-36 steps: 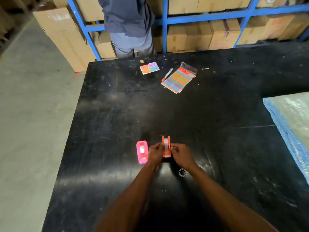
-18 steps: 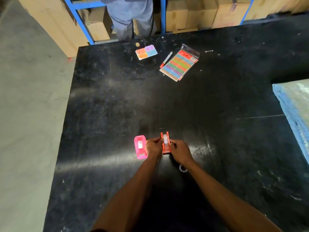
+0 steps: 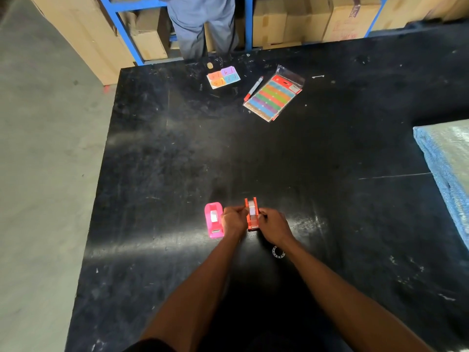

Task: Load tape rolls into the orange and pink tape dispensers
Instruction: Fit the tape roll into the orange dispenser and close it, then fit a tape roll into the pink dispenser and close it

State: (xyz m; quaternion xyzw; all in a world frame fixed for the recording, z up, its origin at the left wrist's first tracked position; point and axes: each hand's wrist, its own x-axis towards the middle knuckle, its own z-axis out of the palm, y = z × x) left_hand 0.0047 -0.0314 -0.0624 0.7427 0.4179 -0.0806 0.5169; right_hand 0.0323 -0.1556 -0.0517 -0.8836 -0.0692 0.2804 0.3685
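Observation:
An orange tape dispenser (image 3: 252,214) stands on the black table (image 3: 177,153) with a pale tape roll showing in its slot. My left hand (image 3: 233,221) grips its left side and my right hand (image 3: 275,226) grips its right side. Just left of my left hand, apart from it, a pink tape dispenser (image 3: 214,220) lies flat with a white roll in it. A small clear ring (image 3: 278,251) lies on the table under my right wrist.
At the far side lie a coloured card (image 3: 223,77), a red pen (image 3: 253,88) and a packet of coloured strips (image 3: 274,95). A blue-edged wrapped slab (image 3: 449,168) covers the right edge. A person (image 3: 200,21) stands beyond the table by blue shelving with cardboard boxes.
The view has tilted down a little, so the far items sit higher in the frame. Both hands stay on the orange dispenser in the same place.

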